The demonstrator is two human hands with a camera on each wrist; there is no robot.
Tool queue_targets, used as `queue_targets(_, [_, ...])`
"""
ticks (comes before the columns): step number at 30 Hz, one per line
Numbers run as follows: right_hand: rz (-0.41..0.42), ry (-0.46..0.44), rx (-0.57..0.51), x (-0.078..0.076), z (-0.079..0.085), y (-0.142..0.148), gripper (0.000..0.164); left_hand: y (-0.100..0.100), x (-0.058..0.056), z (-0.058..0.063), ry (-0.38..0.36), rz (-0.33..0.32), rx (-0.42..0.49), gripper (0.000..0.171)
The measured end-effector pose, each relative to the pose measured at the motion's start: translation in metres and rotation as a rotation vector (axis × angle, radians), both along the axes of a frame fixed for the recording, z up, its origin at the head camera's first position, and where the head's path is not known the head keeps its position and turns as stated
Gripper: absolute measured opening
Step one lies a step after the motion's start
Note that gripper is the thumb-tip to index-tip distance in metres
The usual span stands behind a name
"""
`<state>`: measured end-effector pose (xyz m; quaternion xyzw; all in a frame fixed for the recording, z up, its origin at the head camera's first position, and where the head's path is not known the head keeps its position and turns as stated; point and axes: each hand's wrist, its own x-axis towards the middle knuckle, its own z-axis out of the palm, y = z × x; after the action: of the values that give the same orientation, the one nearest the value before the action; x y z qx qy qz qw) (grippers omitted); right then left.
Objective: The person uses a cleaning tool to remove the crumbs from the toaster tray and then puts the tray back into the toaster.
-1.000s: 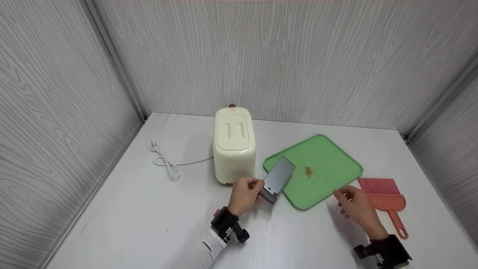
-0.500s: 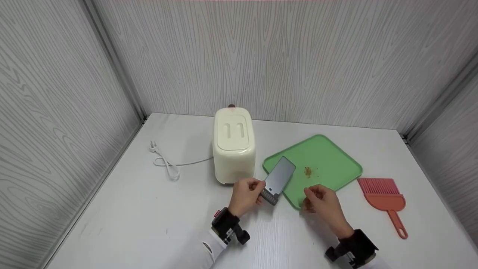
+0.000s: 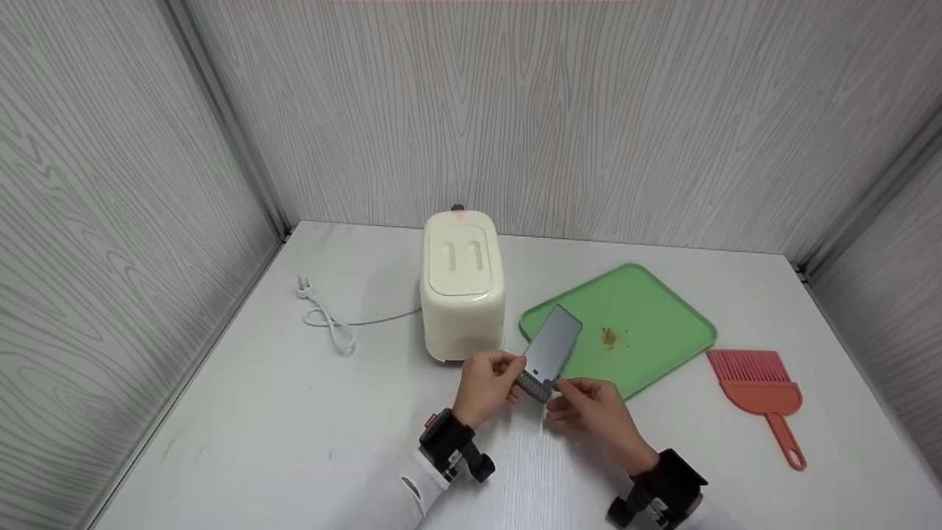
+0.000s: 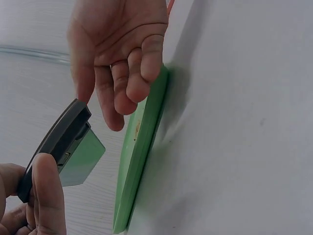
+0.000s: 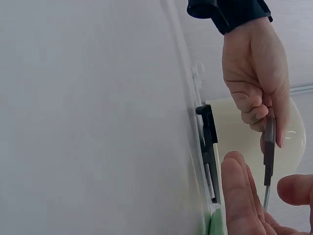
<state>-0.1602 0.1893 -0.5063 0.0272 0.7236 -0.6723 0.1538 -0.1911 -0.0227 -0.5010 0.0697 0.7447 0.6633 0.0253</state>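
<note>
My left hand (image 3: 486,383) pinches the dark end of a grey metal crumb tray (image 3: 556,340) between thumb and fingers. The crumb tray is tilted and overlaps the left corner of a green tray (image 3: 655,316) in the head view. At the crumb tray's near right corner is my right hand (image 3: 596,412), its thumb tip right at the dark edge (image 4: 80,110). Those fingers (image 4: 132,83) are extended and spread from the thumb, as the left wrist view shows. Brown crumbs (image 3: 608,338) lie on the green tray. Behind my left hand stands a cream toaster (image 3: 464,316).
A white cord with its plug (image 3: 303,288) lies left of the toaster. An orange-red brush (image 3: 762,397) rests on the white table (image 3: 257,442) right of the green tray. Wood-grain panels (image 3: 515,118) enclose the table at the back and sides.
My right hand has moved left from beside the brush, past the green tray's front edge, to the crumb tray's corner. My left hand and the crumb tray have hardly moved.
</note>
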Motion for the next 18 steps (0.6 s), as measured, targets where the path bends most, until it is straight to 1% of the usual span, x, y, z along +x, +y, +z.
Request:
queue_targets(3, [-0.001, -0.031, -0.033, 0.000, -0.001, -0.008, 0.045, 0.000, 0.001, 0.000, -0.002, -0.005, 0.015, 0.021])
queue_targets(9, [-0.040, -0.072, -0.114, 0.002, -0.005, -0.019, 0.047, 0.002, -0.001, 0.000, -0.004, -0.008, 0.014, 0.022])
queue_targets(14, [-0.043, -0.086, -0.199, 0.002, -0.006, -0.026, 0.042, 0.002, 0.000, -0.002, 0.012, -0.005, 0.001, 0.023])
queue_targets(18, [-0.072, -0.101, -0.242, 0.000, -0.006, -0.030, 0.035, 0.003, 0.000, -0.005, 0.028, 0.002, -0.019, 0.024])
